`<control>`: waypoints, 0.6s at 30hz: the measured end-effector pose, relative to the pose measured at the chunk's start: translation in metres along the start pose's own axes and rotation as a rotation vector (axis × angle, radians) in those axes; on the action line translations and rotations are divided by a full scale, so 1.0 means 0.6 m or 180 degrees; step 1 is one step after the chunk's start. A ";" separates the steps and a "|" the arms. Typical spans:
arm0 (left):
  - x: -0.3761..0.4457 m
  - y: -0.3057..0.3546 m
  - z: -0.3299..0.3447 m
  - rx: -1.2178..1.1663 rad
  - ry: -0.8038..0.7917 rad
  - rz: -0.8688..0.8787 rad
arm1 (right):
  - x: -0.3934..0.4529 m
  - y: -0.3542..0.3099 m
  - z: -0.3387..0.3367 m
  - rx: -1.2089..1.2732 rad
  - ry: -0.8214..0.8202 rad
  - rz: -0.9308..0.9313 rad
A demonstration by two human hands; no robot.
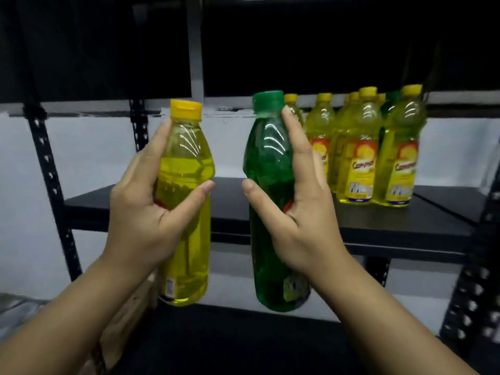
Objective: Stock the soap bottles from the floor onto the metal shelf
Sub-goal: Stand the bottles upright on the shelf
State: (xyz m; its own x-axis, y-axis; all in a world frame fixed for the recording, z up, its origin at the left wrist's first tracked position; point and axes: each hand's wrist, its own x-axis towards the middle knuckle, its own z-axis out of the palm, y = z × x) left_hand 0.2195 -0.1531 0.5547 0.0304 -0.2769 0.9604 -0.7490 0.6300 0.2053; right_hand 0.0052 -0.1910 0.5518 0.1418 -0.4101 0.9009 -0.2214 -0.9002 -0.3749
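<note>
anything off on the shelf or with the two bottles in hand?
Nothing spilled or damaged. The yellow bottle and the green bottle are capped, as are the upright shelved bottles. A green one sits behind the yellow group.

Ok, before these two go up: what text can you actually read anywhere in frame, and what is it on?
"Comm...", partly legible, blurred: red brand script on the labels of the yellow bottles on the shelf.
Bold lower word on those labels: too blurred to read.
Small print on the held yellow bottle: too small.
Held green bottle: label faces away, unreadable.

Dim scene, dark upper area, soft blur
</note>
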 end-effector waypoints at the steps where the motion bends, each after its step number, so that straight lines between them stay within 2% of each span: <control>1: 0.023 0.011 0.007 -0.0035 0.0014 0.0028 | 0.021 -0.003 -0.015 -0.0045 0.0068 -0.0041; 6: 0.117 0.048 0.058 -0.0268 0.0313 0.0167 | 0.114 0.009 -0.064 -0.0372 0.0333 -0.0233; 11: 0.174 0.060 0.159 -0.0468 0.0634 0.0020 | 0.180 0.079 -0.070 -0.1212 0.0734 -0.0141; 15: 0.190 0.042 0.259 -0.0576 0.0524 -0.0143 | 0.199 0.151 -0.072 -0.1814 0.0893 0.0070; 18: 0.185 0.016 0.327 -0.0584 0.0373 -0.0264 | 0.194 0.199 -0.070 -0.2056 0.0826 0.0193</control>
State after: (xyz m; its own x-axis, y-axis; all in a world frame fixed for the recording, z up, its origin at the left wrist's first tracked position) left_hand 0.0859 -0.3201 0.6260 0.1715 -0.2538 0.9519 -0.6081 0.7330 0.3050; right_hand -0.0451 -0.3399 0.6212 -0.1062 -0.3364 0.9357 -0.7624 -0.5765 -0.2938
